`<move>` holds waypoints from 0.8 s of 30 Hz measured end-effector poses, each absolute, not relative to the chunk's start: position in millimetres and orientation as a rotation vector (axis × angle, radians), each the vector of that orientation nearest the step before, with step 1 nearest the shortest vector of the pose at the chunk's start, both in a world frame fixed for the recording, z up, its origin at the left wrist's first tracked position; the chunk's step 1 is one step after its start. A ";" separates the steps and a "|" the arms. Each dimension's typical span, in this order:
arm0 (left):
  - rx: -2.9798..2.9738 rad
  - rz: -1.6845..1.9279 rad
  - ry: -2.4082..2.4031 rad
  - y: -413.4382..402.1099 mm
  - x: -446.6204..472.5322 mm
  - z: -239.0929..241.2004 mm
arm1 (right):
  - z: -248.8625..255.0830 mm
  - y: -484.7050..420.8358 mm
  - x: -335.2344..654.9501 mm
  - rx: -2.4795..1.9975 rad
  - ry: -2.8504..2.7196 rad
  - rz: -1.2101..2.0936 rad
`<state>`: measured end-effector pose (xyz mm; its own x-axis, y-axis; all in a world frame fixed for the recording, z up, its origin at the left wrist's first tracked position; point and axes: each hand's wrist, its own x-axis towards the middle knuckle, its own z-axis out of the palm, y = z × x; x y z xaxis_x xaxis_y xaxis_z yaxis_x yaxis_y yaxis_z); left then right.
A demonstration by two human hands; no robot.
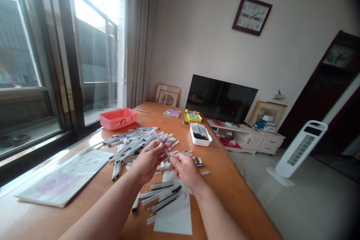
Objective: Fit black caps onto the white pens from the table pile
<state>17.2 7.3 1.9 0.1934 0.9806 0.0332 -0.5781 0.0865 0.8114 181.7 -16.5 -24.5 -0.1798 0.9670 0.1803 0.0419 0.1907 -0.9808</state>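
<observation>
forearms (112,198) end in two hands (150,159) (187,170) pinching one pen (162,144); a white tub (203,143) holds pens (200,131).

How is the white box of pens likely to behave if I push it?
The white box looks low and broad, so it should probably slide rather than tip. Its smooth walls suggest rather stiff plastic. The pens inside look loose and may shift.

The head view is directed forward and down along the table (225,191); left hand (150,160) and right hand (186,170) are framed close.
</observation>
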 end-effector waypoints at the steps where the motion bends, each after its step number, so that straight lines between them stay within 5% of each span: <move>1: 0.841 1.277 0.639 6.9 16.5 2.1 | -23.7 -16.2 182.8 -1.012 -1.454 1.152; 24: 0.854 1.293 0.848 2.4 12.2 10.1 | -12.5 -21.7 187.7 -1.018 -1.444 1.144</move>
<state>12.2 2.4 10.1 0.0847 0.9952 -0.0482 -0.4405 0.0807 0.8941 187.7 -21.7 -12.5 -0.1560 0.9686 0.1935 0.0328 0.2009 -0.9791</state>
